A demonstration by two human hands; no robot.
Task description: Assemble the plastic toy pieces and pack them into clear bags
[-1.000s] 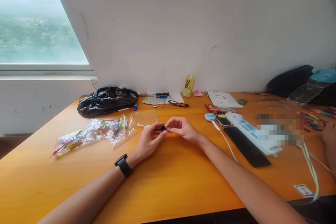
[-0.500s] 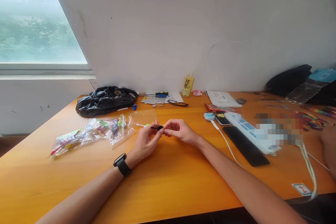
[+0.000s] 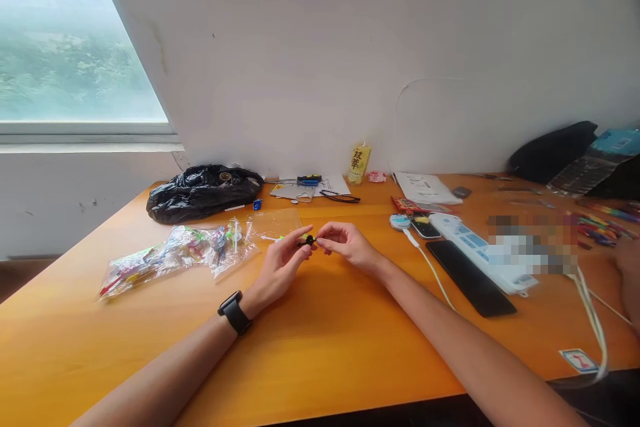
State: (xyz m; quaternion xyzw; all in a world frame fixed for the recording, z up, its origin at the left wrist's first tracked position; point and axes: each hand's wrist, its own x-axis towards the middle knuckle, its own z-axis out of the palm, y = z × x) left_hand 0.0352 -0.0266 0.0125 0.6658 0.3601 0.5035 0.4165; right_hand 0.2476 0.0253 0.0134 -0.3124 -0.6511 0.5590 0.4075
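Over the middle of the table, a small black piece [image 3: 309, 240] sits between my two hands; its exact kind is too small to make out. My left hand [image 3: 280, 267], with a black watch at the wrist, pinches it between thumb and fingers. The fingertips of my right hand [image 3: 350, 247] are closed at its right side. Just behind my left hand lie a white stick-like part [image 3: 270, 237] and some yellow-green bits, partly covered by the fingers. A clear plastic bag [image 3: 165, 257] of colourful small parts lies to the left.
Behind the bag sits a black plastic bag [image 3: 200, 193]. At the wall are screwdrivers [image 3: 309, 180], a black loop [image 3: 340, 197] and a yellow drink bottle [image 3: 359, 163]. Rightward lie a black phone [image 3: 470, 278], a power strip [image 3: 460, 233] and cables. Another person's arm [image 3: 629, 273] shows at the right edge.
The black piece has turned and shifted slightly right in the fingers. My left index finger has lifted and straightened a little, and my right fingertips have moved slightly right.
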